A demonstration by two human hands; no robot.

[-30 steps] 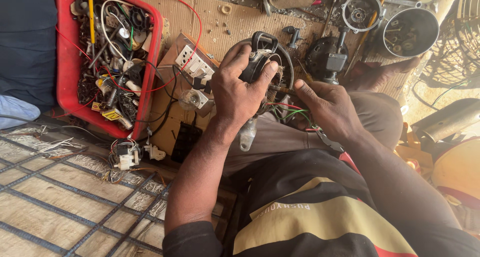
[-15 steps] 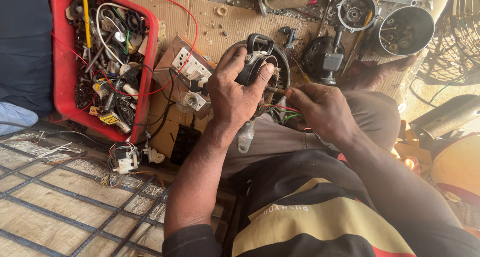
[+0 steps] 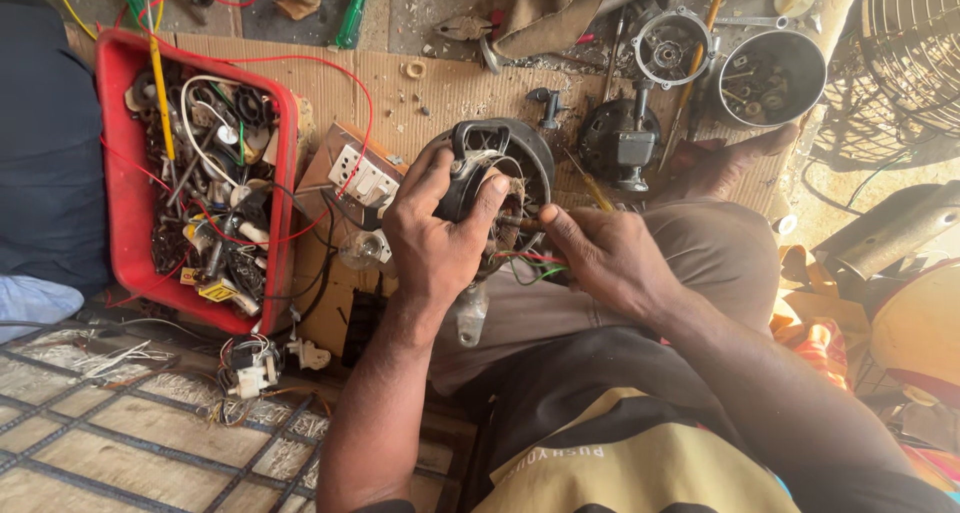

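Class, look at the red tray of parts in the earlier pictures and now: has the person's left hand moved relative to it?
No. The left hand still grips the round motor part, just right of the red tray; only the camera shifted.

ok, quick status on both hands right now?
Left hand: closed around the round motor winding.
Right hand: fingers pinched at the motor's wires; whether it grips them cannot be told.

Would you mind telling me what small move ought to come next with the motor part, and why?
Probably pull the coloured wires clear: the left hand steadies the round motor part while the right hand pinches them at its edge.
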